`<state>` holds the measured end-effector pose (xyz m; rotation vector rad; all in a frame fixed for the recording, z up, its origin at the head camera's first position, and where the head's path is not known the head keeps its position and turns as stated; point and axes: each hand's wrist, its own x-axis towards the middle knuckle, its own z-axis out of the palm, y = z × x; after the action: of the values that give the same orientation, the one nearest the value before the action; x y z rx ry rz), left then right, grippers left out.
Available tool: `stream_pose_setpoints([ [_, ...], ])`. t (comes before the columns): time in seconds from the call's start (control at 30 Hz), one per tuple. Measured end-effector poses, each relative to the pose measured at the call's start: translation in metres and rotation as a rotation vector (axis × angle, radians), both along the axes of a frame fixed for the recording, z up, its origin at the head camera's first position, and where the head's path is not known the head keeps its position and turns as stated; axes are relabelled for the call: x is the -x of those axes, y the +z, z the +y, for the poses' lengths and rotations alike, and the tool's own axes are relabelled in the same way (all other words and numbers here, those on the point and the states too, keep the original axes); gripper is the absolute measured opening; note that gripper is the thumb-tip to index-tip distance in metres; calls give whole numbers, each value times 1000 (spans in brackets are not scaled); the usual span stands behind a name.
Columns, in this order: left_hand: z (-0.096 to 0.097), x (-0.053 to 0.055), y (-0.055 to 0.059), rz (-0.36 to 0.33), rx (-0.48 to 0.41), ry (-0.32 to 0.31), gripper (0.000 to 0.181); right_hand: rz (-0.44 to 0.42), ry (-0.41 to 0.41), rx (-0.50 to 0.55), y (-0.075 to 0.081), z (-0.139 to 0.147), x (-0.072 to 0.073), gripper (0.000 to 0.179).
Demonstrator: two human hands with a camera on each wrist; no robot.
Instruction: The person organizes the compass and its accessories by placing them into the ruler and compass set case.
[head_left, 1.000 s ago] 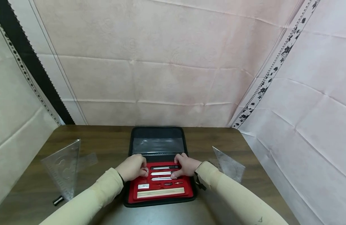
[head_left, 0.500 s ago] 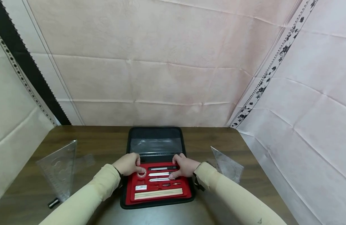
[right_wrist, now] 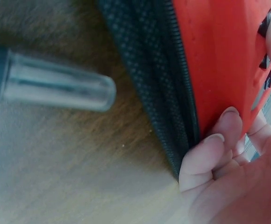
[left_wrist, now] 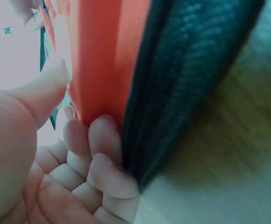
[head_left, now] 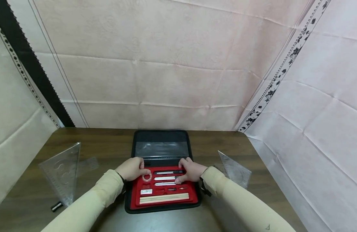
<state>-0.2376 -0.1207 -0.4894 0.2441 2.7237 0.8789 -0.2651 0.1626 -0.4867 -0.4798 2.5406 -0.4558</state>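
I see both hands curled on the red tray (head_left: 164, 193) at table centre: left hand (head_left: 131, 169) at its 10 o'clock corner, right hand (head_left: 191, 170) at 2. If lifted unevenly, it probably tips and the drafting tools (head_left: 167, 178) slide out.

Cloth-walled recording booth (head_left: 172, 64), wooden table (head_left: 109, 145)

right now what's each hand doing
Left hand: fingers curled under the left edge of the red tray, gripping it.
Right hand: gripping the tray's right edge the same way.
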Motion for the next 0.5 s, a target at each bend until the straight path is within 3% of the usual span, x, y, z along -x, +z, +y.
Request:
stream_pose_setpoints([
  [0.27,-10,-4,10,-3,5,-39,30,-4,-1,-1,-1,-1,1,54],
  [0.5,-22,-7,13,-31,36,-33,28,-6,5,5,0,-1,1,54],
])
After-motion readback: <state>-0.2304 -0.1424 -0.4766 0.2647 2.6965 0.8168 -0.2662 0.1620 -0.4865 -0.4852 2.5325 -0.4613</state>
